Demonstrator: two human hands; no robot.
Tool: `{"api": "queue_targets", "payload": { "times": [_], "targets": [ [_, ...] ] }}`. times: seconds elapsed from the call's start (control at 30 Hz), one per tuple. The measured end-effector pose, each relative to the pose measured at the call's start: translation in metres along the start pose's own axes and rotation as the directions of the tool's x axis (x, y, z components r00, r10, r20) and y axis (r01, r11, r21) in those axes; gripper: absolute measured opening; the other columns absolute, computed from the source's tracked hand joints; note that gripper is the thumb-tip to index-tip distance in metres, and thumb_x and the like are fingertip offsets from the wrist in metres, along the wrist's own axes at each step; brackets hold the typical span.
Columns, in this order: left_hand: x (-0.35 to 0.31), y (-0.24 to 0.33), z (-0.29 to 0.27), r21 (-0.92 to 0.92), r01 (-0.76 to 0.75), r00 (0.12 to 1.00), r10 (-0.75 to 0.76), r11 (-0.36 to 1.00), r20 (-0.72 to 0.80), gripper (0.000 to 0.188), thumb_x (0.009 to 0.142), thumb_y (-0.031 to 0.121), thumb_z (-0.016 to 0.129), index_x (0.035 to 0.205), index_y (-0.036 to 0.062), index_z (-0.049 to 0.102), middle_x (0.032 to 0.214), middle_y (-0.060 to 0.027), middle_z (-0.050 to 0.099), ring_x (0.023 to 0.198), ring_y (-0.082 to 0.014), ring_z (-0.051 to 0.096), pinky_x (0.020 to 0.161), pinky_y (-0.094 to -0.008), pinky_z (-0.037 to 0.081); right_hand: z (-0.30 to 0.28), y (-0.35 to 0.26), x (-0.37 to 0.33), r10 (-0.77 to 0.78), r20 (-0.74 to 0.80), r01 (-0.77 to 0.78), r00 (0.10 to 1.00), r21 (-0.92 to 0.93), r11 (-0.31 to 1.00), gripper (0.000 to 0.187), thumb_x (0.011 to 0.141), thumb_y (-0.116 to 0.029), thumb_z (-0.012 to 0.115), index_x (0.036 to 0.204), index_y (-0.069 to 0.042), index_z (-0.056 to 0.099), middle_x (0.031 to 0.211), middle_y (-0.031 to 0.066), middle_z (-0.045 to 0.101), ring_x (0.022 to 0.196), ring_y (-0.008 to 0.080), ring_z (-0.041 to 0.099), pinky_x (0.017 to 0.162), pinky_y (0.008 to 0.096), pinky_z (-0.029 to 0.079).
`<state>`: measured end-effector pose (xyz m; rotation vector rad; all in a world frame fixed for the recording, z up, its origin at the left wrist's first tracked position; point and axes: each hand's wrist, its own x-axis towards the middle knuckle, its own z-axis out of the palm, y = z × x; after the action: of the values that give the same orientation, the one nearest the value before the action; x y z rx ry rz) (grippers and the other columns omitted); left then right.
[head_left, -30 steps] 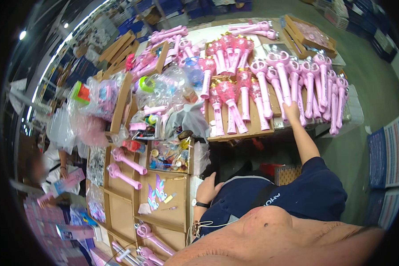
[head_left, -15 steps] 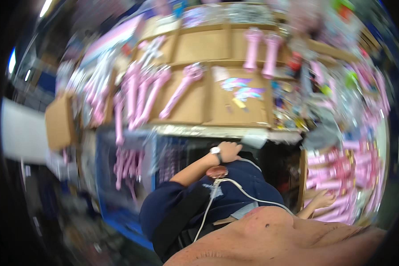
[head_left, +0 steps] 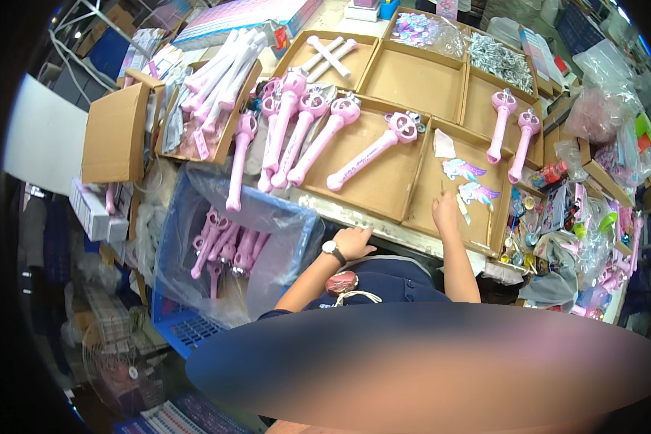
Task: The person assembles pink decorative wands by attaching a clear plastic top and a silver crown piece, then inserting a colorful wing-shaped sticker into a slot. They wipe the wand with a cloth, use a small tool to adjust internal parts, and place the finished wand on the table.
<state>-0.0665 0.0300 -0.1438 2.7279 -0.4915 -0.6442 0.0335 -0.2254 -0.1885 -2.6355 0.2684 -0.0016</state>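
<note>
My left hand, with a watch on its wrist, lies at the table's front edge, fingers stretched out and holding nothing. Over the front right compartment of a cardboard tray, my right hand has its fingers drawn together; what they pinch, if anything, is too small to make out. Close beside it lie two purple-blue wing-shaped cutouts, a pale yellow strip and a white piece of paper. In the compartment to the left rests a pink wand with a round openwork head.
Several pink wands lie left of the tray. Two more wands sit at its right. A box of white-and-pink sticks stands back left. Below, a blue crate lined with plastic holds wands. Bags and small parts crowd the right.
My right hand has come from the pink wands at the far right to the tray's front compartment. My left hand stays near the table edge. The view has turned rightward to leftward and sharpened.
</note>
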Motion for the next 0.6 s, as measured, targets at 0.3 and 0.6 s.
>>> {"api": "queue_targets", "payload": {
  "times": [0.3,0.6],
  "targets": [
    [0.071,-0.098,-0.034,-0.160,-0.164,0.966,0.126,0.973,-0.226,0.047,0.078,0.031,0.063,0.113,0.0019,0.051,0.094,-0.0204,0.060,0.087,-0.0363,0.058,0.075,-0.0437,0.046,0.051,0.044,-0.008,0.274,0.087,-0.281,0.958,0.070,0.957,0.033,0.085,-0.029,0.056,0.099,0.001,0.053,0.079,0.0164,0.063,0.074,0.0313,0.061,0.067,0.0425,0.047],
    [0.203,-0.127,-0.020,-0.275,-0.053,0.913,-0.065,0.960,-0.403,0.062,0.072,0.015,0.067,0.125,0.0023,0.037,0.098,-0.0207,0.054,0.085,-0.0352,0.057,0.075,-0.0436,0.047,0.016,-0.010,-0.068,0.234,-0.130,-0.118,0.963,0.581,0.805,0.024,0.093,-0.017,0.045,0.110,0.000,0.049,0.070,0.0069,0.056,0.059,0.0121,0.051,0.055,0.0264,0.040]
  ]
}}
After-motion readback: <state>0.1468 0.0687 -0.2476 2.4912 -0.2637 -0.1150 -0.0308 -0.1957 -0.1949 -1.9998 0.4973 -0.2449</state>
